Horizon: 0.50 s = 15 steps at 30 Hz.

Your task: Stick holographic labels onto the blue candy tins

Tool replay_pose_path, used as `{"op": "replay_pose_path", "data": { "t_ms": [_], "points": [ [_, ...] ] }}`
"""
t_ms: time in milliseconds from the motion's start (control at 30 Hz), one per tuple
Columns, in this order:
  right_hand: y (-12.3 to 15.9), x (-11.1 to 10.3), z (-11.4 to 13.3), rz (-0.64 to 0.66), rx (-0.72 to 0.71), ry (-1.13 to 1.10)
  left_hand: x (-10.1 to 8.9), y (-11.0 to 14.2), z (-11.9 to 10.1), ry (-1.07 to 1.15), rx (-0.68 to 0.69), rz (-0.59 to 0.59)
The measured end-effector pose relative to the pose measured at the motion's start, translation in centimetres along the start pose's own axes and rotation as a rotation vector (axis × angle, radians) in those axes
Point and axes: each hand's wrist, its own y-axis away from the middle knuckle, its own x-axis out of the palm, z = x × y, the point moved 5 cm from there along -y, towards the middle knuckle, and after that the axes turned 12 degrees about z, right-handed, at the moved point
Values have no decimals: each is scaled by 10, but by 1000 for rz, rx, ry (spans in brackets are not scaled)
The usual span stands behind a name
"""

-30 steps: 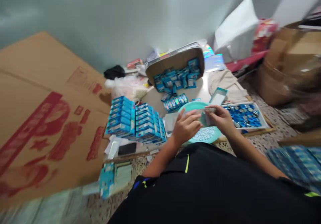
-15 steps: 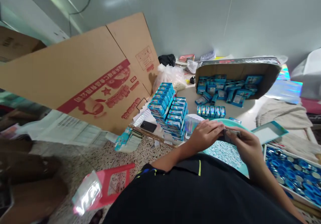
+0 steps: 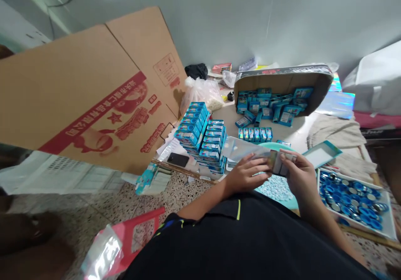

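Note:
Over the light-green basin (image 3: 266, 145) of small pale-blue pellets, my right hand (image 3: 300, 173) pinches a small flat dark-and-grey piece (image 3: 278, 164), thumb on its near face. My left hand (image 3: 249, 173) has its fingers closed along the left end of the same piece, its thumb hidden from view. From there a clear plastic strip (image 3: 239, 147) reaches left towards the stacked blue boxes (image 3: 200, 131); whether it is joined to the piece I cannot tell. A short row of blue boxes (image 3: 255, 134) stands beyond the basin.
A tipped carton (image 3: 283, 72) holds many blue boxes at the back. At right are an open blue-edged tray (image 3: 322, 154) and a white box (image 3: 390, 217) of blue-and-silver caps. A large cardboard carton (image 3: 81, 83), a phone (image 3: 178, 159) and a red stool (image 3: 147, 215) are at left.
My hands have moved slightly apart, so more of the flat piece shows between them. The clear strip now stretches out further to the left. The view has turned a little right.

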Motion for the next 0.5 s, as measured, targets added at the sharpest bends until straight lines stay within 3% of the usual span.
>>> {"op": "replay_pose_path", "data": {
  "t_ms": [67, 167, 267, 400, 500],
  "points": [
    [4, 0, 8, 10, -31, 68, -1, -5, 6, 33, -126, -16],
    [7, 7, 22, 132, -111, 183, 1, -17, 14, 59, -266, -29],
    [5, 8, 27, 210, -148, 153, 8, -31, 14, 58, -218, -31],
    [6, -14, 19, 156, -88, 122, 19, -37, 11, -14, -168, -85],
    [9, -33, 13, 96, -41, 133, 24, -34, 2, -107, -161, 2]
  ]
}}
